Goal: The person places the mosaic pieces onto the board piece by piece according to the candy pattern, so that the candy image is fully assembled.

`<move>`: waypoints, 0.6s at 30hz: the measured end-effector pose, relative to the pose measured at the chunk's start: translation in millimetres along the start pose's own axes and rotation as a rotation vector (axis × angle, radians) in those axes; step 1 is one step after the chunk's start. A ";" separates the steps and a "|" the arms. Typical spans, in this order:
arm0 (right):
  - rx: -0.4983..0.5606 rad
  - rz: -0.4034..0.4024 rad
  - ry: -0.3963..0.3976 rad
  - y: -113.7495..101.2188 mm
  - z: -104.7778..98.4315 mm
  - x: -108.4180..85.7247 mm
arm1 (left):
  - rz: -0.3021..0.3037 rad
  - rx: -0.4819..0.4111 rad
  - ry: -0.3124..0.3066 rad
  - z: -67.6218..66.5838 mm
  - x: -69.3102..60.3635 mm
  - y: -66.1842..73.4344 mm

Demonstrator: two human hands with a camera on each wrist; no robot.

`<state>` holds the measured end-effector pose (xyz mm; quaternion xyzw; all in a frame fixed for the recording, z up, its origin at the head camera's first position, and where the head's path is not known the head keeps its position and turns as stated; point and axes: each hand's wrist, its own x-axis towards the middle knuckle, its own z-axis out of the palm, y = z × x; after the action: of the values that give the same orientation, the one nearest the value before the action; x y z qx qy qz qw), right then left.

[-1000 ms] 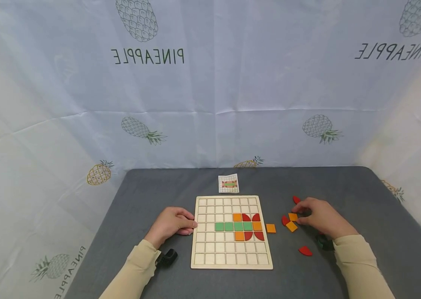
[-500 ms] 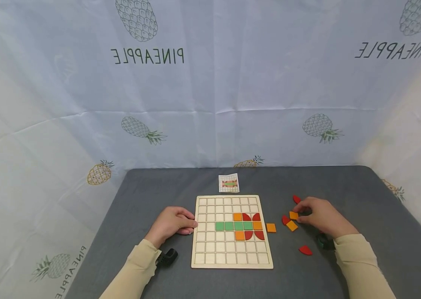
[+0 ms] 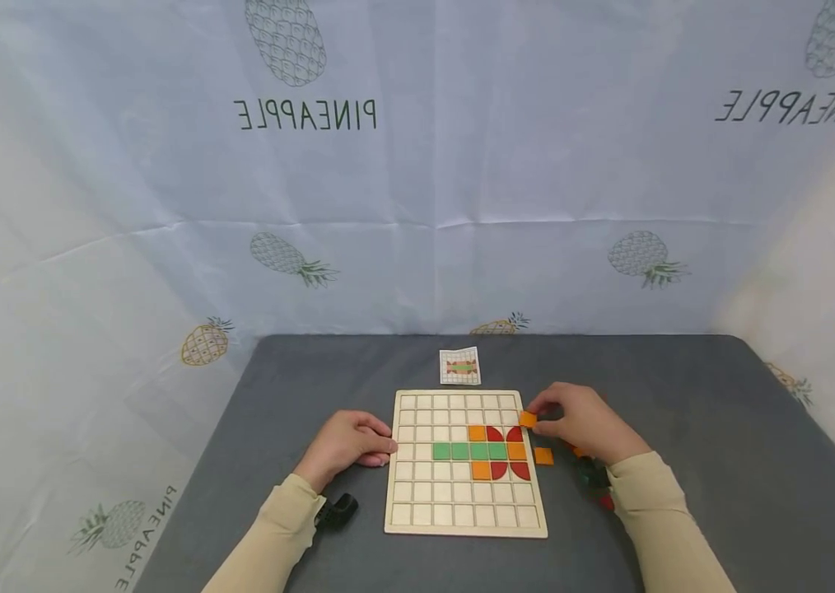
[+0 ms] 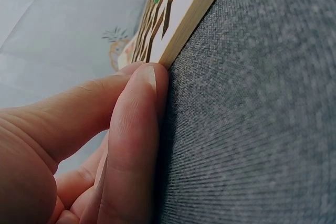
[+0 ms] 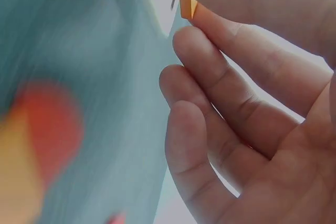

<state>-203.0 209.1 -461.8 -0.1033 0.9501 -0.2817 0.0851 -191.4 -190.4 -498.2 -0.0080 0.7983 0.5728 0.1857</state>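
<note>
My left hand (image 3: pixel 346 445) holds the left edge of a wooden grid board (image 3: pixel 423 492), thumb and index finger together at its rim (image 4: pixel 191 17). Between thumb and index finger of my right hand (image 3: pixel 584 418) is an orange square tile (image 3: pixel 528 419), at the board's upper right edge; the other fingers are loosely bent in the right wrist view. On the board, a row of green square tiles (image 3: pixel 459 451) runs to the right, with orange squares (image 3: pixel 516 451) and red curved tiles (image 3: pixel 519 471) around its right end.
A loose orange square (image 3: pixel 543 456) lies beside the board's right edge. Under the right wrist, red (image 3: pixel 606 501) and orange tiles are partly hidden. A small pattern card (image 3: pixel 459 366) lies behind the board. A printed curtain (image 3: pixel 432 181) stands behind the grey table.
My right hand has picked an orange square from the loose pieces and carried it left to the board's right edge. My left hand stays at the board's left edge.
</note>
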 end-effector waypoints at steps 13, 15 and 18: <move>0.041 -0.134 -0.040 -63.0 41.9 25.7 | -0.006 -0.020 -0.001 3.2 1.2 -0.1; 0.027 -0.162 -0.044 -66.1 45.5 27.2 | -0.009 -0.021 0.003 3.1 1.8 -0.4; -0.003 -0.195 -0.043 -69.4 49.3 29.5 | -0.013 -0.022 0.009 2.4 2.5 -0.8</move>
<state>-210.4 119.4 -467.2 -0.2015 0.9339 -0.2849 0.0772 -192.8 -188.0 -500.3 -0.0178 0.7927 0.5804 0.1856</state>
